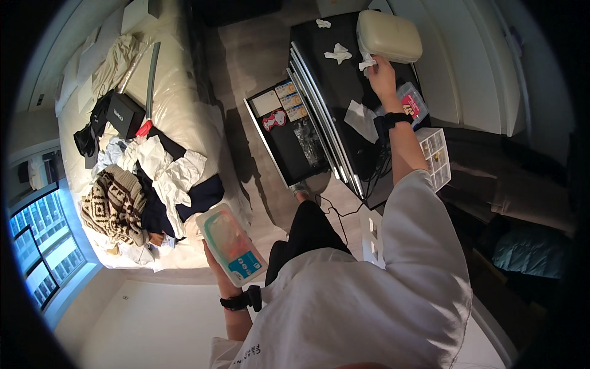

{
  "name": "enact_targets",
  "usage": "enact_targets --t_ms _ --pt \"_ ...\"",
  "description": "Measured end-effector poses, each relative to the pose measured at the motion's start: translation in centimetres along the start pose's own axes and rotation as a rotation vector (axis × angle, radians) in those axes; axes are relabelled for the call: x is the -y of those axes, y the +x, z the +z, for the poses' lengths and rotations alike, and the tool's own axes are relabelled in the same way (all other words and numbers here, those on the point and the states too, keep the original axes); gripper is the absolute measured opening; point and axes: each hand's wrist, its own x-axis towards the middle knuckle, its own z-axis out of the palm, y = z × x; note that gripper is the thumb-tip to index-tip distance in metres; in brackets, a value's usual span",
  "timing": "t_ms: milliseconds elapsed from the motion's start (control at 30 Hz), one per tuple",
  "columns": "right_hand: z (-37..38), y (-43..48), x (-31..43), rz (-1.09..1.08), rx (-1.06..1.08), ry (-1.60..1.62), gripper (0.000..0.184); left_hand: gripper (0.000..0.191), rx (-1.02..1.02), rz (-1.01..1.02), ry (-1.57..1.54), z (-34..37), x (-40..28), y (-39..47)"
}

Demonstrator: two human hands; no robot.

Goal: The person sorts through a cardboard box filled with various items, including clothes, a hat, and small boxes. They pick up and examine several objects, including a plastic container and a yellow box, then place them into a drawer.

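Note:
My left hand (213, 262) holds a pale plastic box (231, 244) with a teal rim and a blue printed label over the floor beside the bed. Reaching far over the black dresser top (322, 60), my right hand (381, 76) has its fingers closed on a crumpled white tissue (367, 62). A cream rounded case (390, 36) stands just beyond that hand. Two more crumpled tissues (339, 54) (323, 23) and a flat white sheet (362, 121) lie on the dresser. A clear box with a pink label (410, 105) is partly behind my right wrist.
An open drawer (266, 138) juts out, holding small boxes, a red-edged dog-shaped item and clear plastic wrap. The bed (173, 83) bears piled clothes, a patterned knit (113, 205) and a black box (124, 115). A divided white organizer (435, 158) and black cables (379, 168) are near my right arm.

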Motion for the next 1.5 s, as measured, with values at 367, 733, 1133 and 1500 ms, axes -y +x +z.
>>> enact_targets --t_ms 367,733,1133,1500 --pt "-1.5 1.3 -2.9 1.002 -0.206 0.987 0.078 0.065 -0.032 -0.026 -0.017 0.6 0.1 1.0" --pt "-3.9 6.9 -0.9 0.996 -0.28 1.454 0.093 0.059 -0.068 -0.057 0.02 1.8 0.8 1.2" --pt "-4.3 5.5 0.6 0.906 -0.275 1.39 0.077 0.059 -0.083 -0.022 0.086 3.3 0.5 0.3" --pt "-9.7 6.8 -1.7 0.589 -0.088 1.251 0.059 0.062 -0.147 -0.059 0.008 3.8 0.5 0.4"
